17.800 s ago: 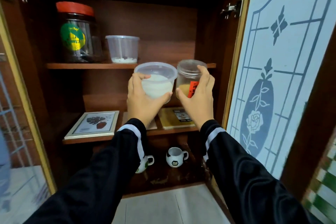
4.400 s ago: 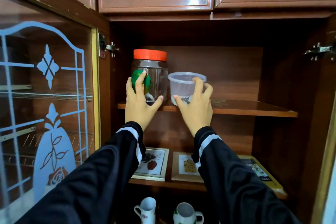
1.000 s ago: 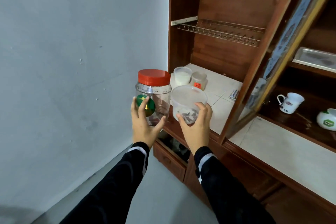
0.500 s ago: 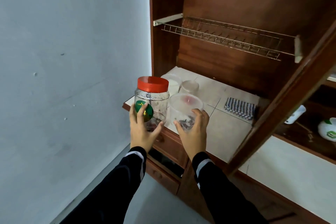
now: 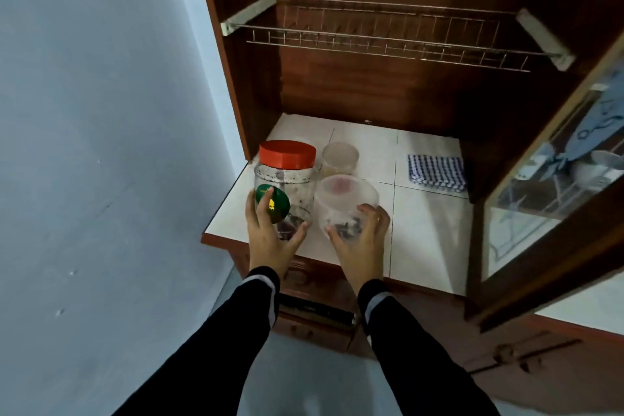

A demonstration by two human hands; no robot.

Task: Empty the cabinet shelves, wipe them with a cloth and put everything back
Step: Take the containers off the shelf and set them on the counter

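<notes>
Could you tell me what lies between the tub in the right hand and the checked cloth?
Nothing lies there: the head view shows only bare white tiled counter between the tub, held by the right hand, and the checked cloth.

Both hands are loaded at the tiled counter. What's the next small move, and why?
Probably set both down and let go. The left hand grips the clear red-lidded plastic jar and the right hand the clear round plastic tub, low over the white tiled counter, in front of a small clear jar already parked there. Freed hands can fetch more.
</notes>
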